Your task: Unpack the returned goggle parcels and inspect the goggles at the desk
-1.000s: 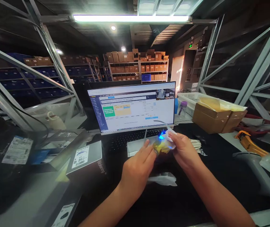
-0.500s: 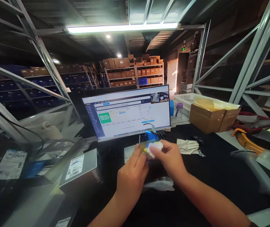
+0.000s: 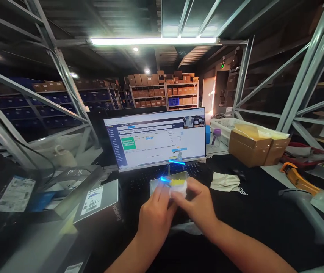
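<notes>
My left hand [image 3: 154, 218] and my right hand [image 3: 197, 206] meet over the front of a laptop [image 3: 156, 142] and together pinch a small packet [image 3: 178, 186], white with a yellow top edge. A blue light glows just above the packet, by a thin lamp on the laptop's keyboard. Both hands have their fingers closed on the packet. A crumpled clear wrapper [image 3: 186, 227] lies on the black mat under my wrists.
A grey boxed product [image 3: 97, 203] lies left of the laptop. A white cloth [image 3: 224, 181], an open cardboard box [image 3: 257, 146], an orange tool [image 3: 298, 174] and a grey scanner [image 3: 306, 212] sit to the right. Metal rack struts frame both sides.
Both hands have moved left and nearer to the laptop with the packet. The packet has turned from showing a shiny face to showing its white side and yellow edge.
</notes>
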{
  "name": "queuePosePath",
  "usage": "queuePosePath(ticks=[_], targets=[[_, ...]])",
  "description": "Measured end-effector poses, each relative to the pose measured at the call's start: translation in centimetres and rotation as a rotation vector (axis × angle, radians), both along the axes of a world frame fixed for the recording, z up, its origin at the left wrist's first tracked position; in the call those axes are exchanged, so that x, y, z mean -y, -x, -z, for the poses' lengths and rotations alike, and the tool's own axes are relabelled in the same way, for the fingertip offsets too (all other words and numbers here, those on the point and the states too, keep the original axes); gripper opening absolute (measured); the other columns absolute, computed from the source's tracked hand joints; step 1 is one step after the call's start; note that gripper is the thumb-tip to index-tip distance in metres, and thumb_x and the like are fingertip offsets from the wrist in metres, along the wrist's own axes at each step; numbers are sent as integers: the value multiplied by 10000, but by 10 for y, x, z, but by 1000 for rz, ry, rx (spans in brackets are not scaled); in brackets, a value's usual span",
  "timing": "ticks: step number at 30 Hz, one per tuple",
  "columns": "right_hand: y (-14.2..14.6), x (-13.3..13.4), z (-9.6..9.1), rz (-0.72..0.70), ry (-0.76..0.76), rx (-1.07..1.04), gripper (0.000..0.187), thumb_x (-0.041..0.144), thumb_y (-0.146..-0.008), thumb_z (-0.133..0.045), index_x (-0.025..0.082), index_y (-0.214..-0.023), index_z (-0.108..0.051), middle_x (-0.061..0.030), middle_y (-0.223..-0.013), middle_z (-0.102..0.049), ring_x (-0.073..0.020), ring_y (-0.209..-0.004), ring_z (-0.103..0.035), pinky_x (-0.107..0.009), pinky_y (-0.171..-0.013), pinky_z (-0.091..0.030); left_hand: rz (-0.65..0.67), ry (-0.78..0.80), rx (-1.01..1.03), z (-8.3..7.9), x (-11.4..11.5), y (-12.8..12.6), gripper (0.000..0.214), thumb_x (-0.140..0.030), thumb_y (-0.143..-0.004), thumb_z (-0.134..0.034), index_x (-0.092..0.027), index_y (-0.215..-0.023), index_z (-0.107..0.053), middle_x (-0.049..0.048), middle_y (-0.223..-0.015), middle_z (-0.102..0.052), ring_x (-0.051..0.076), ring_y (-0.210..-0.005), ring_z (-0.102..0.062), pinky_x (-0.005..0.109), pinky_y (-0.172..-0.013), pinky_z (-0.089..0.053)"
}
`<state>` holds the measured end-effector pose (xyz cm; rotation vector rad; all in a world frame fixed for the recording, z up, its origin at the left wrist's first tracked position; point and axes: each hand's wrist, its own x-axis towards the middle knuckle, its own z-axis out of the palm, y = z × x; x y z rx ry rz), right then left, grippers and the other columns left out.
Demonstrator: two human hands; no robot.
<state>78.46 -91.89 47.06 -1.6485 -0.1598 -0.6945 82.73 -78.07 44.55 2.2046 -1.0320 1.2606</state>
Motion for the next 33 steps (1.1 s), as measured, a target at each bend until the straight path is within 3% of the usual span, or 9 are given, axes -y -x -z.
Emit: queuePosePath(ticks=[3, 7, 10, 13, 16, 20, 25, 29, 33], targets=[[0, 5, -1, 84, 126, 72, 187, 305, -751, -722, 188, -614, -676, -20, -669, -601, -182, -672, -546, -305, -639, -418, 53, 21, -116, -4, 1, 4, 214, -357, -947, -581, -194, -1081, -547, 97, -1005, -709, 228, -801, -738, 294, -590, -602], [-3, 43, -17, 101, 121, 17, 275, 403, -820, -682, 179, -661, -668, -16, -665, -602, -173, -639, -535, -293, -604, -409, 75, -100, -255, -15, -5, 6, 792, -344, -706, -842, -199, -1370, -437, 105, -1259, -674, 270, -1042, -715, 347, -783, -639], [-1, 71, -29, 174, 288, 15, 317, 438, -832, -680, 180, -650, -648, -17, -667, -593, -176, -637, -525, -293, -590, -381, -22, -87, -174, -23, -17, 3, 661, -170, -826, -703, -220, -1421, -419, 104, -1392, -597, 269, -1232, -621, 396, -951, -593], [4, 78, -35, 186, 549, 55, 335, 382, -846, -684, 189, -591, -584, -1, -633, -536, -163, -623, -496, -288, -571, -343, -104, -69, -35, -31, -25, 3, 620, -82, -896, -537, -175, -1481, -357, 171, -1541, -413, 326, -1417, -421, 549, -1086, -468], [9, 65, -31, 15, 806, 90, 313, 293, -846, -708, 194, -588, -563, 8, -631, -534, -159, -650, -501, -291, -600, -347, -16, -212, 41, -37, -25, 8, 640, -33, -891, -498, -176, -1497, -349, 169, -1594, -318, 341, -1499, -243, 667, -1161, -283], [13, 38, -18, -160, 994, 181, 169, 241, -844, -712, 202, -712, -615, -24, -764, -651, -194, -755, -542, -331, -704, -395, 145, -360, 54, -38, -21, 14, 522, -29, -881, -462, -134, -1391, -501, 116, -1517, -468, 297, -1467, -336, 612, -1215, -232], [14, 33, -16, -173, 1022, 200, 226, 196, -842, -692, 207, -671, -545, -13, -718, -610, -187, -724, -502, -341, -697, -387, 223, -257, 14, -38, -21, 11, 343, -119, -838, -557, -146, -1166, -655, 60, -1243, -705, 258, -1235, -611, 554, -1246, -215], [11, 58, -32, -363, 928, 156, 329, 205, -842, -716, 217, -590, -505, 18, -653, -530, -171, -716, -499, -322, -702, -416, 233, -80, -5, -39, -24, 6, 369, -132, -728, -639, -196, -1089, -683, 14, -1095, -760, 241, -1088, -693, 557, -1211, -302], [7, 86, -43, -509, 886, 122, 290, 299, -851, -756, 218, -632, -583, 1, -706, -571, -198, -858, -544, -344, -796, -455, 252, 21, -83, -37, -25, 2, 411, -117, -679, -602, -211, -1070, -688, 21, -1027, -772, 238, -1020, -721, 537, -1098, -466]])
